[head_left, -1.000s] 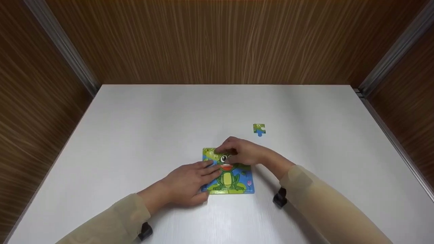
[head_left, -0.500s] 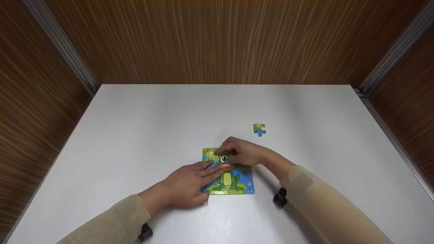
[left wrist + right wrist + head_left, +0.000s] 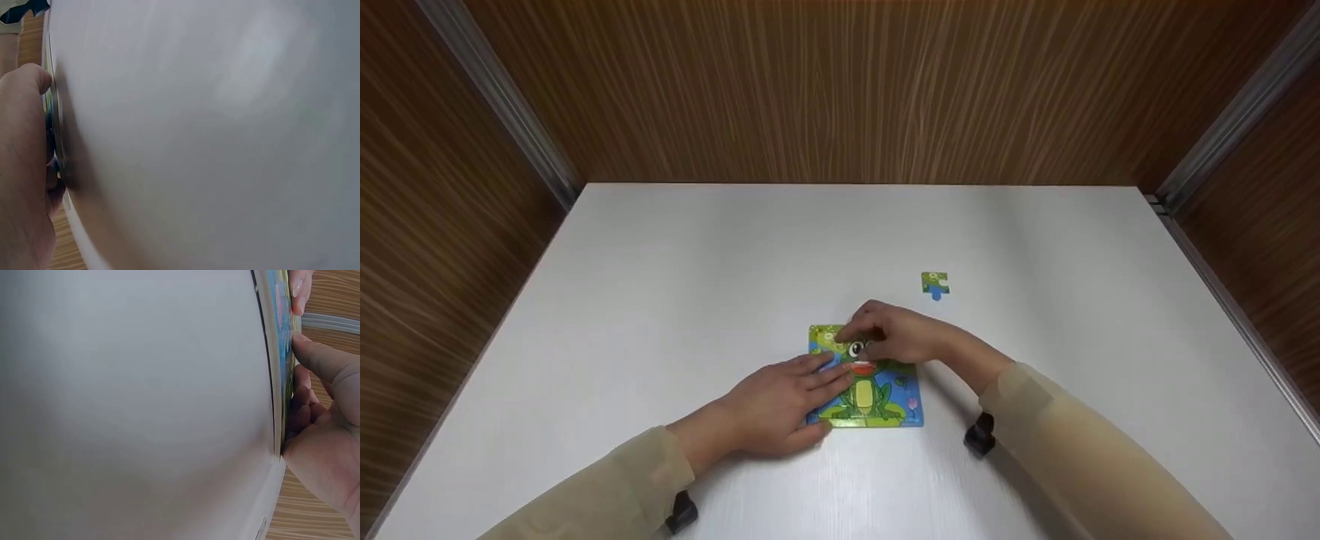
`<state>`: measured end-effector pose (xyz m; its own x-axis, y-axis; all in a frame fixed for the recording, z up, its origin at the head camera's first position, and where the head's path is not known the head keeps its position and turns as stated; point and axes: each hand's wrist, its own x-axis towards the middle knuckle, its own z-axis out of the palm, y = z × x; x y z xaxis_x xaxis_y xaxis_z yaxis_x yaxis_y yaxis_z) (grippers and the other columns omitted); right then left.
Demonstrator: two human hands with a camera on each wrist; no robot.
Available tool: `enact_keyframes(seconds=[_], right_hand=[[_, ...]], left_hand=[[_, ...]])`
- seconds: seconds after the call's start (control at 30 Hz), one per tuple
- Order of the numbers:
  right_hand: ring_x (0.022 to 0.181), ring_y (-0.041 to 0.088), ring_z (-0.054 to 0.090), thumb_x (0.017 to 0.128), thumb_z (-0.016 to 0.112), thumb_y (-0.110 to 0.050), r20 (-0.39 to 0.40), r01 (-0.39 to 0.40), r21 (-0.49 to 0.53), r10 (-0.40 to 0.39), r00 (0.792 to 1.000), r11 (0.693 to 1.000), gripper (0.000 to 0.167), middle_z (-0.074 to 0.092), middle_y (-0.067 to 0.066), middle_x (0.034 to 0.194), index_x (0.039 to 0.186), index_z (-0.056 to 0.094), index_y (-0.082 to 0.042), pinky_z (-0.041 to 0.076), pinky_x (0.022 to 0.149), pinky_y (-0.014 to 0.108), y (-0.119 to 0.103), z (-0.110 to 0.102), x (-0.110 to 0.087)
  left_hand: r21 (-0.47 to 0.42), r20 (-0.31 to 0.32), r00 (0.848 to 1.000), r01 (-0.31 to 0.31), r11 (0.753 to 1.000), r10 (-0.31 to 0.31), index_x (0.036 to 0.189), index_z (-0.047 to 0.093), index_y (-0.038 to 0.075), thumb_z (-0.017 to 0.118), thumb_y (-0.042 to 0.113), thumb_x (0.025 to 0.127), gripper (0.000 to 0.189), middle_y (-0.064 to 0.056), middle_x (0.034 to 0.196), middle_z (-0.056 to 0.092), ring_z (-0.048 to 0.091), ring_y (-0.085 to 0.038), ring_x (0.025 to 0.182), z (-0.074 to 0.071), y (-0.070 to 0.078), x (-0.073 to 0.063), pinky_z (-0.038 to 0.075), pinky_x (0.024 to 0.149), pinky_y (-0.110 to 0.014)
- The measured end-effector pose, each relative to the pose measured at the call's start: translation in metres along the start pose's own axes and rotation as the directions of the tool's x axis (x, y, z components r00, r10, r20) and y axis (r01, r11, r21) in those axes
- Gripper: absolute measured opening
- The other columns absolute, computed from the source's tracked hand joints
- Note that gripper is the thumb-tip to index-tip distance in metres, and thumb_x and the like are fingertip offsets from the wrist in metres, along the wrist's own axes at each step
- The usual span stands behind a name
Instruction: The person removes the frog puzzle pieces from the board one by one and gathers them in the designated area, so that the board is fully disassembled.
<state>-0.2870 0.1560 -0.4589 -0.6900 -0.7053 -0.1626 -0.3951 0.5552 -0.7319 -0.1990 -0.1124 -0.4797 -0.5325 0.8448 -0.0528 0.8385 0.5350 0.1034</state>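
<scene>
"While both forearms came in from the near side, where did the room lie?"

"Tabletop (image 3: 697, 285) spread wide to left and right of the puzzle board (image 3: 877, 423). Its far edge ran well beyond, along a brown wood-grain panel (image 3: 840, 97). The loose puzzle piece (image 3: 935, 282) lay flat past the right hand (image 3: 906, 335), apart from the board's far right corner."

"And the left hand (image 3: 769, 409)?"

"Fingers straight, slightly spread, laid across the board's left part; thumb at the near left corner."

"Right hand?"

"Arched over the board's far part. Fingers and thumb bent, a narrow gap between them, tips down around the printed eye. From the right wrist, thumb seen touching the printed face, other fingers folded close to it. Whether they pinched a piece, I could not tell."

"How did the board look?"

"Square, thin, flat on the tabletop. Green frog (image 3: 864, 394), yellow belly, red-orange mouth, blue ground, pink bud (image 3: 912, 403) near the right side. Far right corner hidden by the hand."

"And the loose one?"

"Green above, blue below, a white flower mark near its far edge. Rounded blue tab toward the near side, notch on the right."
</scene>
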Motion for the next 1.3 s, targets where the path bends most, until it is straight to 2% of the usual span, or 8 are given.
enact_keyframes(seconds=[0.33,1.1,1.3], right_hand=[[0.114,0.021,0.053,0.100,0.073,-0.008,0.001,-0.006,-0.011,0.006,1.000,1.000,0.035,0.059,0.002,0.132,0.133,0.076,-0.020,0.047,0.102,0.039,0.0012,0.0003,0.0020],[0.113,0.021,0.054,0.099,0.072,-0.005,-0.007,-0.025,-0.017,0.025,1.000,1.000,0.036,0.060,0.001,0.128,0.130,0.077,-0.022,0.047,0.104,0.041,-0.0042,0.0005,0.0030],[0.114,0.022,0.053,0.099,0.072,-0.005,-0.002,-0.025,-0.020,0.025,1.000,0.999,0.036,0.060,0.001,0.130,0.131,0.076,-0.022,0.046,0.103,0.041,-0.0038,-0.0003,0.0029]], left_hand=[[-0.029,0.011,1.000,0.004,1.000,-0.003,0.170,0.025,0.016,0.033,0.051,0.112,0.069,0.001,0.174,0.024,0.017,-0.026,0.162,-0.0001,0.0002,-0.0004,0.020,0.130,-0.040],[0.045,-0.002,1.000,-0.007,0.999,0.007,0.171,0.024,0.016,0.025,0.057,0.112,0.072,0.001,0.175,0.020,0.014,-0.025,0.163,0.0082,-0.0027,-0.0022,0.016,0.131,-0.039],[0.042,0.008,1.000,-0.001,0.999,0.001,0.171,0.024,0.017,0.024,0.058,0.112,0.071,0.001,0.175,0.022,0.016,-0.024,0.162,0.0069,-0.0022,-0.0007,0.019,0.130,-0.041]])
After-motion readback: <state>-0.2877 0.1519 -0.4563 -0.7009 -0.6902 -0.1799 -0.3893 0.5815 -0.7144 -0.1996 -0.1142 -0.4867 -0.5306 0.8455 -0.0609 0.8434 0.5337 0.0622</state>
